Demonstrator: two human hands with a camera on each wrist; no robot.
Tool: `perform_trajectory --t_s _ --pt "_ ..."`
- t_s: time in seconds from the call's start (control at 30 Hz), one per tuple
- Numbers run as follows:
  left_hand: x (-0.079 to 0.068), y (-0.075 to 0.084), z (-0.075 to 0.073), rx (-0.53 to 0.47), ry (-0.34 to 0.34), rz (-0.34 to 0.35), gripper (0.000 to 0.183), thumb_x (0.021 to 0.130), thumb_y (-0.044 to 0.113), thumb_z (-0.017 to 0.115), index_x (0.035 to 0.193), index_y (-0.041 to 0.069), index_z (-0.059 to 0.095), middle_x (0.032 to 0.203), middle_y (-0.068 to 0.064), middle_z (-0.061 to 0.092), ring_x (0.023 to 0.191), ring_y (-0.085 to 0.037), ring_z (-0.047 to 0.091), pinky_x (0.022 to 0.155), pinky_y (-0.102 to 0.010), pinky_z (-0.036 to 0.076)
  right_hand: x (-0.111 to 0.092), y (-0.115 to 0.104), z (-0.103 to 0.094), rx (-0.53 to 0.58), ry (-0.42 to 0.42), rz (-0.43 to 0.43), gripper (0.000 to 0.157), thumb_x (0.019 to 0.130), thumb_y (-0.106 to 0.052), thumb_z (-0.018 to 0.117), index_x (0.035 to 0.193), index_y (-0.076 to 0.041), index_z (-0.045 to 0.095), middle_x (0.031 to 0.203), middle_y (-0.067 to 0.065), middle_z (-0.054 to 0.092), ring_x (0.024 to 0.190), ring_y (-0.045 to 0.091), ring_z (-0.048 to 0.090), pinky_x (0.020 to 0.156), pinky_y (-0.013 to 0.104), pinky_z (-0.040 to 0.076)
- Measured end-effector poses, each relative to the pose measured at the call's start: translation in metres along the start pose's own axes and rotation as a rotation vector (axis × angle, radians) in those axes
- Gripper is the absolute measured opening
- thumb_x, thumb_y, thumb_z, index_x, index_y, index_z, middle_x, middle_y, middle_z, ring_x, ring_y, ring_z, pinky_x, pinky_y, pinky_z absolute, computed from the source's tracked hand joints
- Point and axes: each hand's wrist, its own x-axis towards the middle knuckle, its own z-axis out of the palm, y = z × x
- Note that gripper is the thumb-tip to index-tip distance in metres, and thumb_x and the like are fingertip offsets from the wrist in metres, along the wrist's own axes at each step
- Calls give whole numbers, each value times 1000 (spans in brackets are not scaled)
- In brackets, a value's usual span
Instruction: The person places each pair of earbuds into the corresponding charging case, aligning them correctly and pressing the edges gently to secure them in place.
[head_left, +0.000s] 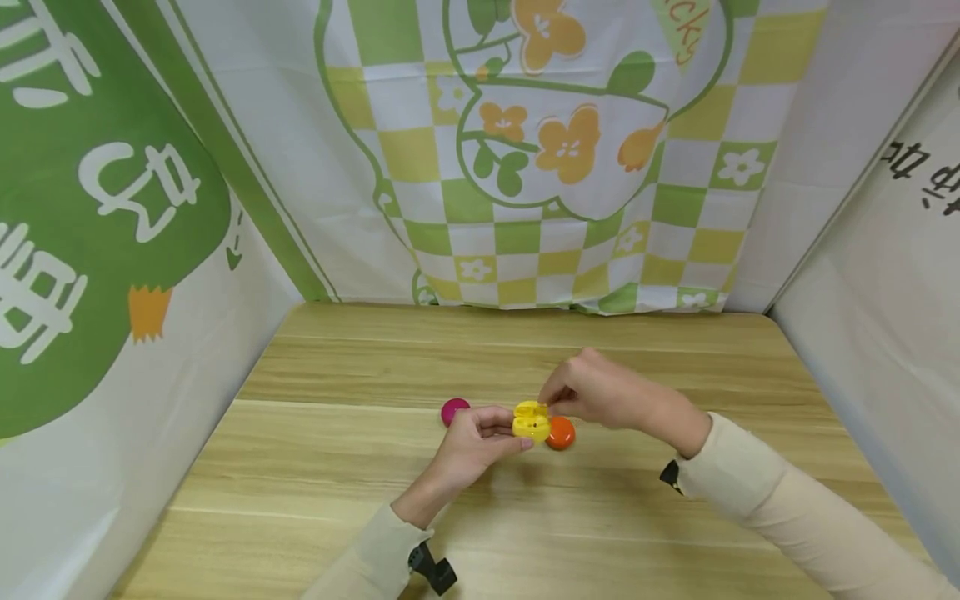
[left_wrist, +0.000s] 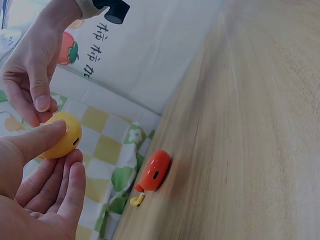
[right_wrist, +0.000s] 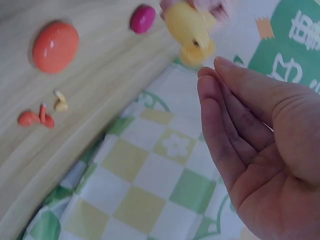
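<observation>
In the head view my left hand (head_left: 480, 442) grips a yellow earbud case (head_left: 532, 429) by its side, its lid up. The left wrist view shows my left thumb (left_wrist: 47, 137) across the round yellow shell, with fingers beneath. My right hand (head_left: 600, 390) is at the case's right side, thumb and fingertips (right_wrist: 209, 82) close together beside the yellow plastic. I cannot tell whether anything small is between them. An orange-red case (head_left: 560, 433) lies shut on the table. Near it are one yellow earbud (right_wrist: 61, 102) and a pair of orange-red earbuds (right_wrist: 45, 119).
A magenta case (head_left: 454, 410) lies on the wooden table (head_left: 337, 467), left of the yellow case and partly behind my left hand. A checked, printed cloth (head_left: 540, 250) hangs along the table's far edge. White printed panels stand at both sides.
</observation>
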Motion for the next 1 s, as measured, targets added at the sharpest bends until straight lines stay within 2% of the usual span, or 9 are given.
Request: perform_trajectory --t_s 0.1,0.27,0.53,0.7,0.87,1.0 --pt "0 0 0 0 0 0 31 90 8 84 118 -3 75 116 -18 78 95 -14 76 87 -24 64 -1 4 -9 -11 37 21 9 92 -2 80 100 -6 83 95 6 82 77 4 73 69 17 61" --pt "-1 1 1 -5 8 -6 32 89 7 84 119 -3 75 118 -18 78 95 -14 76 87 -24 64 0 12 -18 -4 32 68 11 93 -6 81 103 -6 82 95 5 82 77 5 73 70 19 62" --pt "-1 0 2 1 14 1 33 89 7 84 118 -4 75 116 -18 78 94 -12 76 85 -23 64 6 34 -11 2 23 141 10 93 -6 81 102 -5 82 95 6 82 82 10 76 74 24 65" --pt "-1 0 1 -4 17 2 33 89 7 85 118 -4 75 115 -17 78 94 -13 76 85 -22 64 18 48 -4 -2 -2 242 12 93 -12 82 103 -6 83 98 6 82 85 12 76 78 30 66" --pt "-1 0 0 -7 15 2 32 89 8 84 118 -4 75 115 -16 79 94 -13 76 84 -23 64 32 62 5 -5 -40 334 7 93 -15 82 88 -10 84 86 2 81 71 8 68 67 26 61" --pt "-1 1 0 -6 20 4 32 89 7 85 117 -3 75 114 -16 79 93 -13 76 83 -23 64 44 70 11 -32 -55 411 26 92 -15 82 67 -13 79 61 -4 70 52 5 49 52 21 44"
